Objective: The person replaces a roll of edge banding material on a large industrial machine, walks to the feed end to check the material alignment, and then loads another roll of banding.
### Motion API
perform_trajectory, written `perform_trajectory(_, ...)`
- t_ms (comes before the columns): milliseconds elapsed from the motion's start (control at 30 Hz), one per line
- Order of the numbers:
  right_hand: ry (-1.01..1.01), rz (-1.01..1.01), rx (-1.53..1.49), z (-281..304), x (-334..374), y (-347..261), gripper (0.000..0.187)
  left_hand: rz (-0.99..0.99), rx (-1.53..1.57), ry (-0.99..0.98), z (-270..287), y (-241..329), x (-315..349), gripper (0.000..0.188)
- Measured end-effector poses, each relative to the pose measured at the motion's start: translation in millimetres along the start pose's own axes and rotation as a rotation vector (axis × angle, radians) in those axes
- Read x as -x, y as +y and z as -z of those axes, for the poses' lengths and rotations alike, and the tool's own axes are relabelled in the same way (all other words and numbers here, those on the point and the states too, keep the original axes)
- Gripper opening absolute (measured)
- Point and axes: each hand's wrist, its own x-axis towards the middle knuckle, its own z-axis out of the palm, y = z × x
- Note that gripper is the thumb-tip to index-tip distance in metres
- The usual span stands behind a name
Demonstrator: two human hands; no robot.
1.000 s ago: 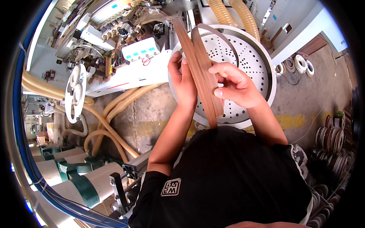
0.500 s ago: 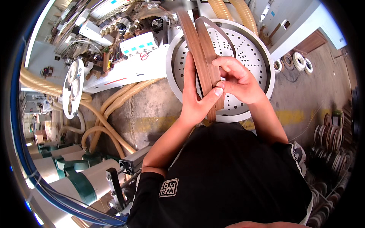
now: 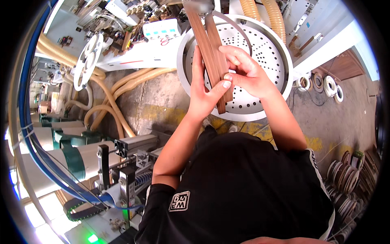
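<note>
"Head view: see all of the brown strips (image 3: 212, 59)?"
"No; lose the upper end beside a grey blur (image 3: 202, 6)."
"Held where?"
"Between hands: cradled in the left hand (image 3: 202, 99), pinched at the edge by the right hand (image 3: 250, 75), over a perforated tray (image 3: 268, 46)."

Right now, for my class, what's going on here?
A person holds brown wood-grain strips above a round perforated tray. The left hand grips them from the left, while the right hand pinches at their right edge. A thin curved strip arcs across the view of the tray, beyond the hands.
</note>
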Motion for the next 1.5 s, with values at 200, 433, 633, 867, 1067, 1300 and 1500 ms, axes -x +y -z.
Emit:
perform_trajectory(200, -0.047, 0.029, -0.026, 4.0, 12.5, 0.2, 0.071, -0.045, 0.009, 0.021, -15.0, 2.1, 10.3, 0.103)
perform_trajectory(433, -0.096, -0.023, 0.026, 5.1, 16.9, -9.4, 0.075, -0.095, 0.067, 0.032, -24.8, 2.3, 16.6, 0.097)
perform_trajectory(633, -0.106, -0.043, 0.021, 7.3, 14.5, -7.6, 0.073, -0.123, 0.071, 0.016, -24.2, -0.2, 16.5, 0.096)
perform_trajectory(867, -0.093, -0.098, -0.007, 7.5, 15.5, -12.4, 0.074, -0.112, 0.044, 0.032, -24.6, -2.7, 16.3, 0.097)
perform_trajectory(1067, -0.018, -0.060, 0.179, 39.3, 12.3, -8.9, 0.058, -0.166, -0.003, 0.084, -21.6, -4.9, 13.9, 0.093)
perform_trajectory(1300, 0.210, -0.291, 0.988, 122.7, 14.8, 32.6, 0.032, -0.084, 0.008, 0.188, -9.2, -0.9, 14.4, 0.086)
perform_trajectory(1500, 0.208, -0.445, 1.558, 167.1, 22.3, 121.8, 0.028, -0.026, 0.007, 0.196, -7.5, 17.7, 7.3, 0.083)
